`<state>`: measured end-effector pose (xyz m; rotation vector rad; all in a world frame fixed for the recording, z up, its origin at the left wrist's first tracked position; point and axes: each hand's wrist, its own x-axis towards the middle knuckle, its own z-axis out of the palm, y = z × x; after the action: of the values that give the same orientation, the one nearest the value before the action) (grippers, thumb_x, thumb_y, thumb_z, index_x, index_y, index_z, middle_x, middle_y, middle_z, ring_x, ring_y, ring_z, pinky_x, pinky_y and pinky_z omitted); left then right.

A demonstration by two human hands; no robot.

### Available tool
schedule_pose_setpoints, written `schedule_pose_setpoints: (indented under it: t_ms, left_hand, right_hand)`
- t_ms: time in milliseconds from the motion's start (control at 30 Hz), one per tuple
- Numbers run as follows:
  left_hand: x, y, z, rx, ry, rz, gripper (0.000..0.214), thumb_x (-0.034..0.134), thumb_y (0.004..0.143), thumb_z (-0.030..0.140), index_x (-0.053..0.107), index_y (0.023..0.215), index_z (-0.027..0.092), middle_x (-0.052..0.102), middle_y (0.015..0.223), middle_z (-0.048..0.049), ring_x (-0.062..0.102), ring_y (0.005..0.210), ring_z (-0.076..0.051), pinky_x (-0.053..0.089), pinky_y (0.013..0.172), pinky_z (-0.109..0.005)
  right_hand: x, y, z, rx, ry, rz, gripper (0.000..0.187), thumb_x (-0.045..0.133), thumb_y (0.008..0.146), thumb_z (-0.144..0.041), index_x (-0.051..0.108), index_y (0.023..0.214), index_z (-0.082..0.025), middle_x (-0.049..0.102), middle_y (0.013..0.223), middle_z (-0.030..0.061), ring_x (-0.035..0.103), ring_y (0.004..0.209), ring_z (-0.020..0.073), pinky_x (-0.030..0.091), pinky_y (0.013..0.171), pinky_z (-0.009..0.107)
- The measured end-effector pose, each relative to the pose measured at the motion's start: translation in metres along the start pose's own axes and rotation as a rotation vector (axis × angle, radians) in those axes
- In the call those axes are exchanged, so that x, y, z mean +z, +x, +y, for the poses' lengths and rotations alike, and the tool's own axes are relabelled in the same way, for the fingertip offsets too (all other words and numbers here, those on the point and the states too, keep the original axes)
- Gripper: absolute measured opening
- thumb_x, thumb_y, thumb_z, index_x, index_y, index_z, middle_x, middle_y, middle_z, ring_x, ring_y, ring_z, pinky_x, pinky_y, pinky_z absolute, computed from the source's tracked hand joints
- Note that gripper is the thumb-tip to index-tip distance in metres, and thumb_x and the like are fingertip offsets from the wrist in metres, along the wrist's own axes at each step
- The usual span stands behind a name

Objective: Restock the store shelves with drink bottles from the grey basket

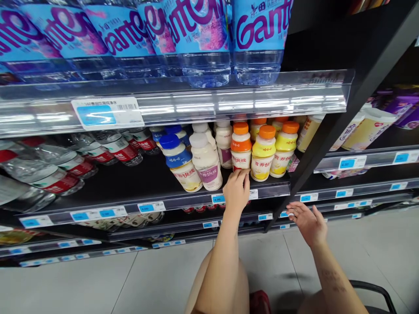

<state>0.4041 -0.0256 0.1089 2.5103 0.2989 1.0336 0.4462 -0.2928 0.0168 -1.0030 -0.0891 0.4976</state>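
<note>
My left hand reaches to the shelf's front edge, its fingers curled at the base of an orange-capped milk drink bottle. The hand covers the lower part of that bottle, which stands upright. To its right are two yellow-labelled bottles with orange caps, a nearer bottle and a farther bottle. On the left stand a white-capped bottle with a purple label and a blue-capped bottle. My right hand hovers palm up, fingers apart and holding nothing, below and right of the bottles, near the shelf post.
Large blue-labelled water bottles fill the shelf above, behind a clear front lip. Clear bottles with red labels stand at left. A dark post divides the shelves; cups sit beyond it. Pale tiles cover the floor.
</note>
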Motion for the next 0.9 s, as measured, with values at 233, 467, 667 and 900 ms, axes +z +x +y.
schedule_pose_setpoints:
  t_ms: [233, 467, 667, 900]
  left_hand:
    - [-0.009, 0.005, 0.007, 0.015, 0.166, -0.242, 0.047, 0.041, 0.103, 0.023, 0.048, 0.149, 0.024, 0.064, 0.140, -0.0073, 0.059, 0.128, -0.024, 0.054, 0.093, -0.035]
    - [0.000, 0.001, 0.007, 0.052, 0.235, -0.207, 0.050, 0.035, 0.103, 0.020, 0.043, 0.152, 0.014, 0.060, 0.144, -0.0160, 0.055, 0.137, -0.023, 0.050, 0.099, -0.037]
    - [0.003, -0.001, 0.011, 0.017, 0.275, -0.215, 0.052, 0.038, 0.105, 0.032, 0.042, 0.153, 0.012, 0.058, 0.147, -0.0174, 0.050, 0.141, -0.028, 0.043, 0.108, -0.044]
    - [0.002, -0.004, 0.014, -0.006, 0.282, -0.196, 0.058, 0.043, 0.103, 0.048, 0.046, 0.149, 0.014, 0.062, 0.141, -0.0176, 0.048, 0.139, -0.031, 0.039, 0.109, -0.048]
  right_hand:
    - [0.001, -0.002, -0.001, 0.007, -0.011, -0.016, 0.057, 0.040, 0.093, -0.062, 0.075, 0.105, -0.019, 0.069, 0.107, 0.0133, 0.061, 0.095, 0.0266, 0.048, 0.074, 0.033]
    - [0.002, -0.004, -0.002, -0.001, -0.006, -0.025, 0.057, 0.042, 0.092, -0.063, 0.076, 0.105, -0.019, 0.070, 0.107, 0.0135, 0.061, 0.095, 0.0271, 0.048, 0.074, 0.034]
    - [0.001, -0.002, -0.003, 0.020, -0.067, 0.016, 0.057, 0.048, 0.088, -0.068, 0.075, 0.101, -0.020, 0.071, 0.105, 0.0118, 0.063, 0.092, 0.0244, 0.048, 0.072, 0.031]
    - [-0.023, -0.001, 0.024, 0.360, -0.993, 0.144, 0.058, 0.060, 0.074, -0.077, 0.069, 0.088, -0.021, 0.072, 0.098, 0.0097, 0.065, 0.095, 0.0310, 0.048, 0.086, 0.043]
